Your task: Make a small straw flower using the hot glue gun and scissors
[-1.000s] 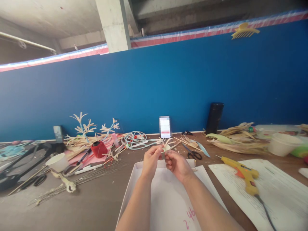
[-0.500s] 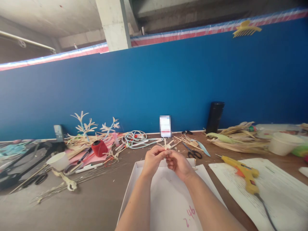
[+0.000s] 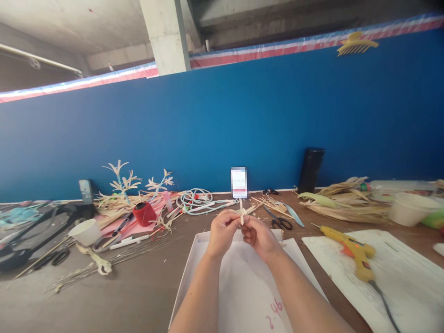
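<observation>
Both hands meet above the far edge of a shallow white box lid [image 3: 194,273]. My left hand [image 3: 222,231] pinches a small pale straw piece [image 3: 242,213] with thin strips sticking up and sideways. My right hand [image 3: 258,236] is closed on the same straw piece from the right, fingers curled. The hands touch each other at the fingertips.
A yellow glue gun [image 3: 350,249] lies on printed paper [image 3: 398,273] at the right. Black scissors [image 3: 279,222], dried husks [image 3: 343,199], a white bowl [image 3: 409,208], a black cylinder [image 3: 310,170], a phone [image 3: 238,182], a red spool [image 3: 144,213], a white cup [image 3: 85,231] and cables [image 3: 194,201] crowd the brown table.
The hands have stayed together over the box lid, turning the straw piece slightly; its strips now stand more upright. The view has shifted a little.
</observation>
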The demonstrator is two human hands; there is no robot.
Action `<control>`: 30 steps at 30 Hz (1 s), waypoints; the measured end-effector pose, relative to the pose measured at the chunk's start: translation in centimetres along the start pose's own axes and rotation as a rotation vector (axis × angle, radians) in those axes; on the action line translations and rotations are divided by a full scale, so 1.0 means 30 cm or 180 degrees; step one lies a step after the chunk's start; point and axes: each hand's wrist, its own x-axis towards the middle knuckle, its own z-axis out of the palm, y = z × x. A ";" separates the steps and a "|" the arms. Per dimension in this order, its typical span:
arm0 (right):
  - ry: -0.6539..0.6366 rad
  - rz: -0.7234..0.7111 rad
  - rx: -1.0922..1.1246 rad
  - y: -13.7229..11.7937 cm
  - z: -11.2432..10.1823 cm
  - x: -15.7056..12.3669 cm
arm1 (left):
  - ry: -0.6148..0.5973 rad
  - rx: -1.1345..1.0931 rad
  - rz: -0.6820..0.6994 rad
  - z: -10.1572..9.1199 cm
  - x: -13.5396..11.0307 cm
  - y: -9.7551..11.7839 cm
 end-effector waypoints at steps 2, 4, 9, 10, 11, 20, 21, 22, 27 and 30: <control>-0.0010 -0.0025 0.0020 0.001 -0.001 0.000 | 0.0026 0.0047 0.0058 0.002 -0.001 -0.001; 0.0002 -0.0044 0.0044 0.001 -0.001 -0.001 | 0.0044 0.0098 0.0108 0.004 -0.002 -0.003; 0.0051 -0.0060 0.0110 0.000 -0.002 -0.002 | 0.0057 0.0178 0.0290 0.008 -0.005 -0.007; 0.0052 -0.0075 0.0134 0.000 -0.003 -0.002 | 0.0054 0.0189 0.0334 0.009 -0.005 -0.008; 0.0054 -0.0090 0.0163 0.000 -0.003 -0.001 | 0.0052 0.0200 0.0384 0.009 -0.006 -0.010; 0.0143 -0.0217 0.0295 -0.011 0.010 -0.010 | -0.0005 0.0226 0.0861 0.012 -0.010 0.002; 0.0123 -0.0224 0.0315 -0.014 0.011 -0.012 | -0.0027 0.0223 0.0874 0.013 -0.010 0.003; 0.0094 -0.0238 0.0335 -0.016 0.012 -0.014 | -0.0048 0.0226 0.0880 0.014 -0.011 0.004; -0.0072 -0.0284 0.0345 -0.019 0.007 -0.015 | -0.0019 0.0372 0.0955 0.016 -0.015 -0.005; -0.0094 -0.0290 0.0370 -0.014 -0.001 -0.010 | -0.0020 0.0548 0.1010 0.016 -0.016 -0.007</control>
